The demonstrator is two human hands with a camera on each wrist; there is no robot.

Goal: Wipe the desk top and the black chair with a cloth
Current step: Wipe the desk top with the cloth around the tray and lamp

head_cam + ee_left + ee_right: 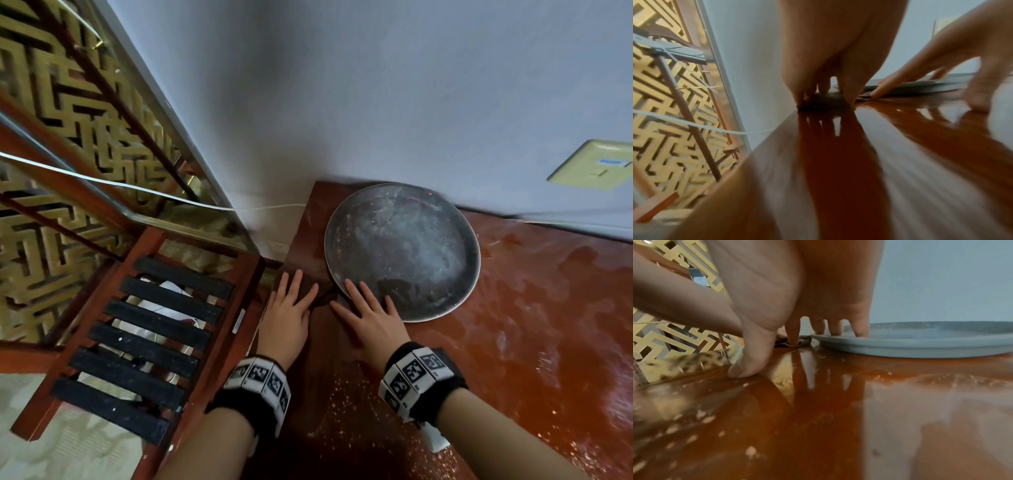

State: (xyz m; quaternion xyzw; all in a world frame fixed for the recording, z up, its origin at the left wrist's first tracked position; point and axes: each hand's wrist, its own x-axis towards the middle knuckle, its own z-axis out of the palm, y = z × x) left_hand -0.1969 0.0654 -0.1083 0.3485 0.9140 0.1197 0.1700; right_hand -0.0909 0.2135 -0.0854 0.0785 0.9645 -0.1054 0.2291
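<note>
Left of the glossy reddish-brown wooden desk top (pixel 513 325) stands a red-framed chair with black slats (pixel 144 346). On the desk's left edge the left hand (pixel 286 318) lies flat, fingers straight, on a dark brown cloth (pixel 322 298). Just right, the right hand (pixel 371 318) presses flat too, fingertips over the cloth and the round grey tray (pixel 404 250) near the wall.

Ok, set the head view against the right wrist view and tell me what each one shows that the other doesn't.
Only the head view shows the black slatted chair, the yellow wall plate and both wristbands.

Only the right wrist view shows, side on, the right hand's fingertips touching the tray's rim.

Both show the right hand, the round grey tray, the dark cloth and the glossy, crumb-speckled desk top.
</note>
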